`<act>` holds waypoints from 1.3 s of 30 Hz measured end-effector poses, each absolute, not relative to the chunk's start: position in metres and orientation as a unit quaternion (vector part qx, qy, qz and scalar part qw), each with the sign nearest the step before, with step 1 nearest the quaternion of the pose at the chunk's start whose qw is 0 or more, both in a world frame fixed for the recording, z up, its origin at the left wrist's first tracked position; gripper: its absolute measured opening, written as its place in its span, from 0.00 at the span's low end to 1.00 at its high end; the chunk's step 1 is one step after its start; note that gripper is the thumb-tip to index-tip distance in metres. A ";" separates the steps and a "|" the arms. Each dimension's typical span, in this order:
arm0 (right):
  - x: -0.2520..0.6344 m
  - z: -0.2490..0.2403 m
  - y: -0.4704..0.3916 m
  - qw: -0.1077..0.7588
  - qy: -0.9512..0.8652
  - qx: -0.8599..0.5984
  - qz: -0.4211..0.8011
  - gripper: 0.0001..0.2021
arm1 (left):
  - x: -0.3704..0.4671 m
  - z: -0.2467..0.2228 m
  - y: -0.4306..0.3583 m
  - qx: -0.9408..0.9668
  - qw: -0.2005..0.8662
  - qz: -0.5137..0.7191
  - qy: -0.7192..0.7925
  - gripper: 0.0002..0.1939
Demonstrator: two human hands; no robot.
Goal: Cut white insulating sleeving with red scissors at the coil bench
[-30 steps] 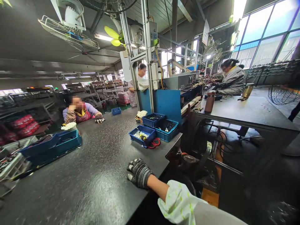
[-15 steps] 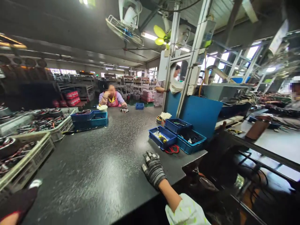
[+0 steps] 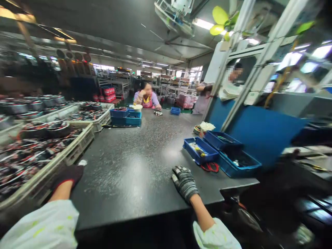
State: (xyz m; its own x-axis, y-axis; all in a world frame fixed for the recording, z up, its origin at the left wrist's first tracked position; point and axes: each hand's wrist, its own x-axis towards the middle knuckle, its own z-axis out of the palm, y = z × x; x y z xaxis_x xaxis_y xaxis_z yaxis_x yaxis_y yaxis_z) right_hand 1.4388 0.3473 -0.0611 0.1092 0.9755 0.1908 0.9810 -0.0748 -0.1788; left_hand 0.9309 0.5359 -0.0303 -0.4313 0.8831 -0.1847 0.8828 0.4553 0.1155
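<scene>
My right hand [image 3: 185,183], in a grey striped glove with pale fingertips, rests palm down on the dark tabletop [image 3: 124,204]. Its fingers are stretched out and hold nothing. A blue bin [image 3: 204,158] with small pale parts and a yellow-handled tool lies just beyond it, beside red-handled scissors [image 3: 211,167]. At the left, my left hand [image 3: 67,175] wears a dark glove with a white fingertip. It is beside the side wall of a pale plastic crate [image 3: 84,138]; blur and angle hide most of its fingers. Inside the crate are ring-shaped wired parts [image 3: 58,128].
More blue bins [image 3: 240,165] stand at the right near a blue panel [image 3: 269,133] and metal posts. Other blue bins [image 3: 133,121] sit at the far left. A person [image 3: 147,97] leans at the table's far end; another person [image 3: 203,98] stands behind the posts.
The view has swung left, so the scene sits farther right and more of the crate shows. My left hand and sleeve have come further into view. My right hand stays flat on the table.
</scene>
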 end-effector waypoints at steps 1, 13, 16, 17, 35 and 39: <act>1.441 -0.065 0.347 0.128 -0.671 -0.731 -0.012 0.25 | 0.933 -0.030 0.531 0.518 0.137 0.036 0.844 0.40; 1.470 -0.111 0.358 0.130 -0.701 -0.699 -0.061 0.28 | 0.951 -0.023 0.508 0.504 0.150 0.087 0.846 0.43; 1.471 -0.109 0.357 0.127 -0.702 -0.698 -0.065 0.28 | 0.952 -0.023 0.507 0.507 0.154 0.090 0.843 0.43; 1.471 -0.109 0.357 0.126 -0.703 -0.697 -0.064 0.28 | 0.952 -0.022 0.507 0.507 0.156 0.091 0.843 0.43; 1.472 -0.102 0.356 0.115 -0.709 -0.694 -0.052 0.31 | 0.955 -0.024 0.504 0.497 0.154 0.102 0.848 0.42; 1.472 -0.100 0.355 0.120 -0.710 -0.693 -0.049 0.32 | 0.956 -0.023 0.502 0.498 0.150 0.103 0.848 0.43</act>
State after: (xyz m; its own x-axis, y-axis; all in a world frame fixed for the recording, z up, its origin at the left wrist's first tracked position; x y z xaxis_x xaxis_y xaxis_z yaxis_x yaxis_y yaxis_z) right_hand 1.4723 0.3550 -0.1003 -0.0115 0.9712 0.2382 0.9946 0.0357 -0.0973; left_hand 0.9560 0.5025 -0.0234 -0.4584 0.8756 -0.1522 0.8141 0.4824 0.3234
